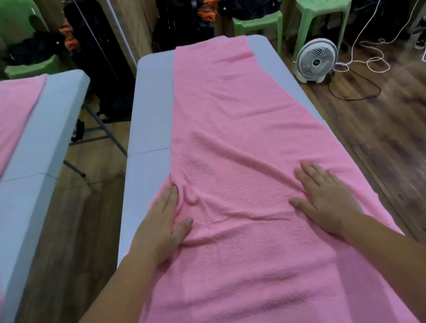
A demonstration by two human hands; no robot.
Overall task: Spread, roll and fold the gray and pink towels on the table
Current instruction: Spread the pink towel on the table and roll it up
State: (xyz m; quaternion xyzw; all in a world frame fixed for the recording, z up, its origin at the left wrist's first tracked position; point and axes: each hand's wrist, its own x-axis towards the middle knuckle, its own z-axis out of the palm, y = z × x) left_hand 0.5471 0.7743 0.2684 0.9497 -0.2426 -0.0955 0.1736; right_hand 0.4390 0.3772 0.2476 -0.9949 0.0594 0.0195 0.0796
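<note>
I see the pink towel (229, 130) lying spread along the whole length of the gray counter (152, 101), from the near edge up to the far edge. At the far end it covers the middle and leaves bare strips along both long edges. Toward me it becomes wider and goes over the right edge. The cloth is not flat yet: creases run across it between the hands, and a small bunched fold stands just beside the tips of the left fingers.

My left hand (160, 225) rests palm down on the left border of the towel, near the left edge of the counter, with fingers straight and together. My right hand (323, 197) also lies flat on the towel, toward the right edge, with fingers straight and a little spread. Neither hand grips anything, and they are well apart.

On the wooden floor at the right stands a white fan (315, 60), with white cables (374, 60) near it. Beyond the far edge are green chairs (325, 4) and black bags (182, 12). At the left a mirror (57, 227) repeats the counter and the towel.
</note>
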